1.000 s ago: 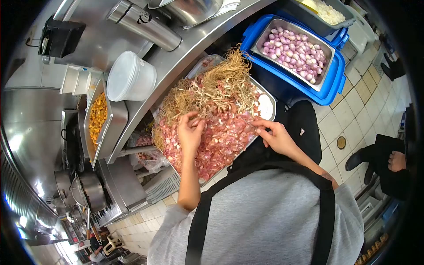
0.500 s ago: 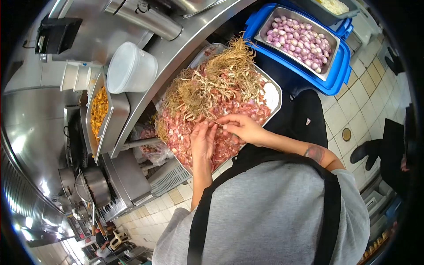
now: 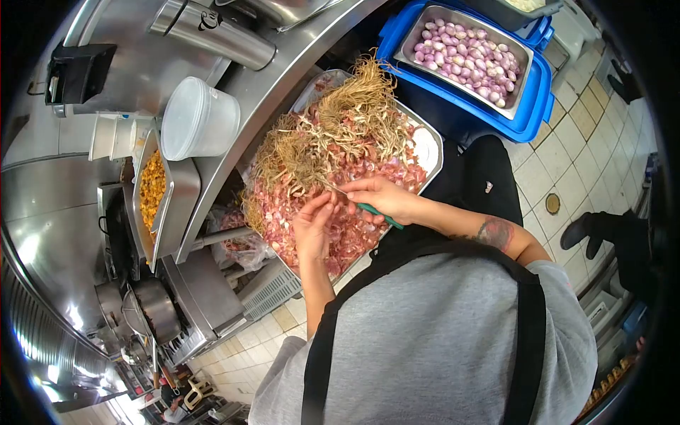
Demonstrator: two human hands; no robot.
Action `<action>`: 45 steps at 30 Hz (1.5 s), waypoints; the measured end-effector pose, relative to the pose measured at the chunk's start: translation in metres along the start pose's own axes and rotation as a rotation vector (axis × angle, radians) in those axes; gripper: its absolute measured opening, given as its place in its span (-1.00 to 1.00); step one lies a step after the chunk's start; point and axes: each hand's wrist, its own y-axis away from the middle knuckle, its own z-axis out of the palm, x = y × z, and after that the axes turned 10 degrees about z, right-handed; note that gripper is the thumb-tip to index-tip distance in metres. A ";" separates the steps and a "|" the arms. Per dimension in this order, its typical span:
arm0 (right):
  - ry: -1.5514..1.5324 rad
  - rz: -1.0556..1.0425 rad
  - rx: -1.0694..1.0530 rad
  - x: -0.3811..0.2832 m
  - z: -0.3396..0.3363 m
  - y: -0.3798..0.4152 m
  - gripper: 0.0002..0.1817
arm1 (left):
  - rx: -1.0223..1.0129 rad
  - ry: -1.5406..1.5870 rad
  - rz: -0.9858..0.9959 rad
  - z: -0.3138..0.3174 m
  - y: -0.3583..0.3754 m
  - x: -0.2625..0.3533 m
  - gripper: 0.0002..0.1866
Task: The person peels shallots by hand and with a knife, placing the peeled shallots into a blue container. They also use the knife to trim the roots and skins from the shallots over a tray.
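A small knife with a green handle [image 3: 380, 215] is gripped in my right hand [image 3: 389, 198], its blade pointing toward my left fingertips. My left hand [image 3: 312, 225] is closed in a pinch close to the blade. Whatever those fingers hold is too small and covered to make out. Both hands are over a large metal tray [image 3: 433, 172] heaped with reddish shallot skins and bulbs [image 3: 361, 234]. Bundles of dry, straw-coloured stems and roots [image 3: 354, 106] cover the tray's far side.
Peeled shallots [image 3: 471, 60] fill a metal pan on a blue-lidded bin [image 3: 528, 124] at the upper right. Left of the tray runs a steel counter [image 3: 273, 92] with a white lidded tub [image 3: 202, 120] and a pan of orange food [image 3: 151, 185]. Another person's legs [image 3: 609, 237] show at right.
The knife's green handle has come into sight under my right hand as that hand turned. My left fingers have curled in more. The whole view has shifted slightly.
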 end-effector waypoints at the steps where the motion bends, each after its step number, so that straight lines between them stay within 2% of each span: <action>1: 0.012 -0.001 -0.009 -0.001 0.000 -0.001 -0.61 | -0.002 -0.030 -0.002 0.000 -0.001 0.004 -0.76; 9: -0.009 0.041 0.034 0.003 0.006 -0.003 -0.58 | 0.056 -0.402 0.051 0.009 -0.003 0.003 -0.78; 12: -0.033 0.026 0.034 0.003 0.006 -0.002 -0.59 | 0.006 -0.416 0.225 0.011 0.000 -0.002 -0.80; 16: -0.007 0.010 0.008 0.002 0.004 -0.002 -0.56 | -0.049 -0.384 0.260 0.007 0.001 0.005 -0.80; 22: 0.170 -0.036 0.122 -0.007 0.011 0.004 -0.68 | -0.093 -0.403 0.254 0.011 0.000 0.012 -0.81; 27: 0.077 -0.056 0.136 -0.007 0.006 -0.001 -0.77 | -0.040 -0.381 0.232 0.019 -0.002 0.003 -0.80; 30: 0.067 -0.054 0.134 -0.010 0.005 0.001 -0.80 | -0.026 -0.283 0.306 0.017 -0.004 -0.011 -0.77; 36: -0.106 0.030 0.032 -0.019 -0.005 0.005 -0.84 | -0.021 -0.358 0.412 0.030 0.000 -0.012 -0.76; 39: -0.255 0.092 -0.055 -0.018 -0.010 0.005 -0.84 | -0.013 -0.378 0.291 0.030 -0.001 -0.007 -0.76; 43: -0.330 0.066 -0.043 -0.020 -0.009 0.009 -0.84 | -0.035 -0.134 0.243 0.029 -0.004 -0.002 -0.81; 45: -0.268 0.013 0.060 -0.021 -0.008 0.010 -0.85 | -0.045 0.062 0.247 0.031 -0.007 -0.002 -0.81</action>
